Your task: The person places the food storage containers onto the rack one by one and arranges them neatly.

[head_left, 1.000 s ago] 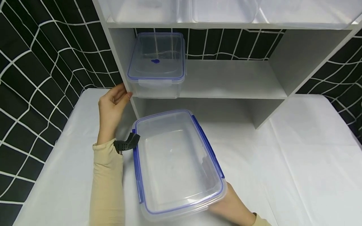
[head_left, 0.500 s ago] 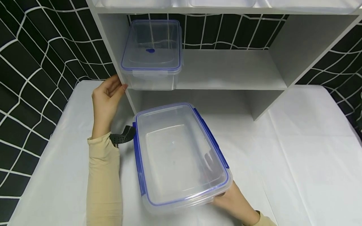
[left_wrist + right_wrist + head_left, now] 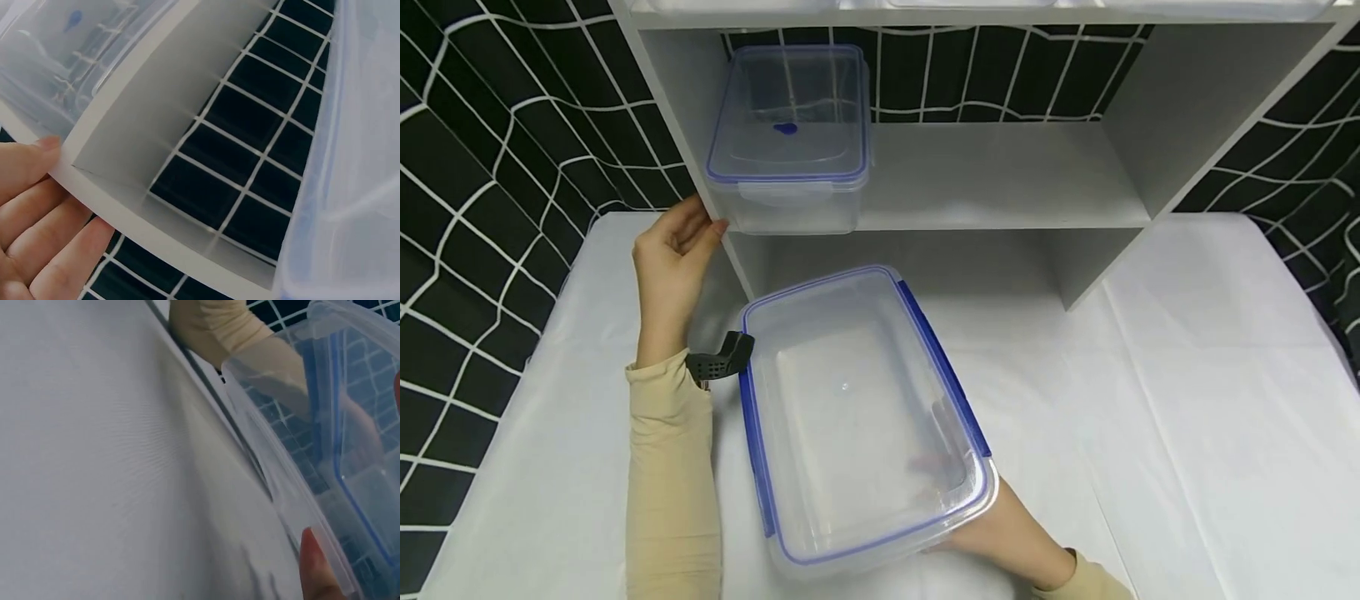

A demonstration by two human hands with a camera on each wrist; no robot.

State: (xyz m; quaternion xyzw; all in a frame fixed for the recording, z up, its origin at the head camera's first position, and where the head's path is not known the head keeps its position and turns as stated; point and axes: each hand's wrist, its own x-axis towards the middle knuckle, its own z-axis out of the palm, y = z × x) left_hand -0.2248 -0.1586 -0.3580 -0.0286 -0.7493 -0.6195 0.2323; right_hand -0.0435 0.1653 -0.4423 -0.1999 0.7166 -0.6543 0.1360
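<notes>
A large clear food container (image 3: 857, 400) with a blue-edged lid and dark blue side clips hangs tilted in front of the white shelf unit (image 3: 1000, 223). My right hand (image 3: 992, 533) holds it from beneath at its near right corner, mostly hidden; a fingertip (image 3: 315, 565) shows against its edge in the right wrist view. With thumb and fingers, my left hand (image 3: 670, 254) grips the shelf's left side panel (image 3: 69, 159). The black wrist strap (image 3: 722, 357) on that arm overlaps the container's left edge. A smaller clear lidded container (image 3: 790, 150) stands on the middle shelf, at its left.
More clear containers (image 3: 970, 4) sit along the upper shelf, cut off by the frame. A white cloth (image 3: 1210, 433) covers the table. Black fabric with a white grid (image 3: 490, 250) hangs at the left, right and back.
The head view has shifted, so the shelf appears higher and farther left. My right hand has shifted slightly under the large food container. My left hand keeps its grip on the panel.
</notes>
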